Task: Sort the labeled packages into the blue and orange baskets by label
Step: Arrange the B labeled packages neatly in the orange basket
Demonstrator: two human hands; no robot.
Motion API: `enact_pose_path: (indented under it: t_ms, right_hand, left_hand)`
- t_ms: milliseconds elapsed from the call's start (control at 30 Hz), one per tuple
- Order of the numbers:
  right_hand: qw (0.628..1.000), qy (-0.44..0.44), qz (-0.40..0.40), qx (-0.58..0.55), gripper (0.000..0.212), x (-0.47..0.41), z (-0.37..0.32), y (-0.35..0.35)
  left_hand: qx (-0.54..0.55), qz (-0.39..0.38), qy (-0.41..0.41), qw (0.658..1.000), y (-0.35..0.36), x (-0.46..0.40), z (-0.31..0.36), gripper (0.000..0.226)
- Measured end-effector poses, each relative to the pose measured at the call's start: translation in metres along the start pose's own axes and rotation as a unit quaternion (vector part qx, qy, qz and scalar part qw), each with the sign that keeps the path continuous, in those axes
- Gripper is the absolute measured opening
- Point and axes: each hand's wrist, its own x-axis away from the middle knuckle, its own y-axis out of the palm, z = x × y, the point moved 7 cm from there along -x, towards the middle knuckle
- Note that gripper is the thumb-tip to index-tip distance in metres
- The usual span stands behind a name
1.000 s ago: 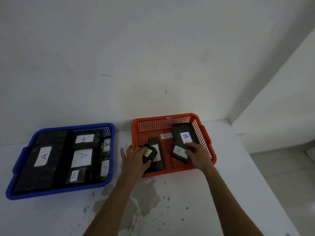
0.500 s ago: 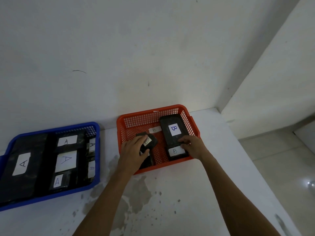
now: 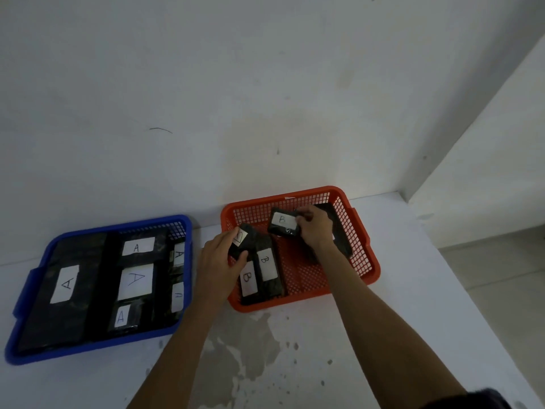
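Note:
The orange basket (image 3: 362, 270) stands right of centre against the wall. My right hand (image 3: 317, 230) grips a small black package labeled B (image 3: 282, 223) above the basket's far side. My left hand (image 3: 219, 261) is closed on another small black package (image 3: 244, 240) at the basket's left edge; its label is partly hidden. Two long black B packages (image 3: 267, 268) lie side by side along the basket's left part. A large black package (image 3: 342, 237) lies under my right hand, mostly hidden. The blue basket (image 3: 35, 293) at the left holds several black packages labeled A (image 3: 135, 281).
Both baskets sit on a white table (image 3: 383, 335) that meets a grey wall at the back. A stained patch marks the table between my forearms. The table's right edge drops to a pale floor (image 3: 507, 276).
My right hand has let go of the large package and lifted a small B package at the basket's far side. My left hand still holds its small package. The camera view shifted.

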Motion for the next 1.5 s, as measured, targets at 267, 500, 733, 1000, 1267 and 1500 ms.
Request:
enact_pose_path:
  t_ms: [267, 500, 733, 1000, 1267, 1500]
  right_hand:
    - [0.997, 0.020, -0.068, 0.003, 0.025, -0.029, -0.007, 0.070]
    - [0.992, -0.078, -0.092, -0.028, 0.020, 0.002, -0.019, 0.040]
    - [0.984, -0.039, -0.164, -0.056, 0.029, 0.040, 0.014, -0.003]
    - [0.989, -0.054, -0.111, 0.079, 0.019, 0.035, 0.044, -0.034]
    - [0.947, -0.147, -0.165, 0.233, 0.019, 0.049, 0.029, -0.001]
    - [0.963, -0.146, -0.087, 0.212, 0.027, 0.029, 0.024, 0.013]
  left_hand:
    - [-0.019, 0.001, 0.016, 1.000, -0.002, -0.014, -0.019, 0.057]
    - [-0.022, -0.029, 0.062, 0.997, 0.020, -0.022, 0.002, 0.055]
    - [0.003, -0.106, 0.041, 0.994, 0.060, -0.020, 0.018, 0.074]
    - [-0.227, -0.125, -0.017, 0.966, 0.084, -0.018, 0.005, 0.090]
    - [-0.109, -0.176, -0.112, 0.972, 0.106, -0.018, -0.007, 0.097]
    - [0.132, -0.068, -0.195, 0.970, 0.082, -0.019, -0.003, 0.093]
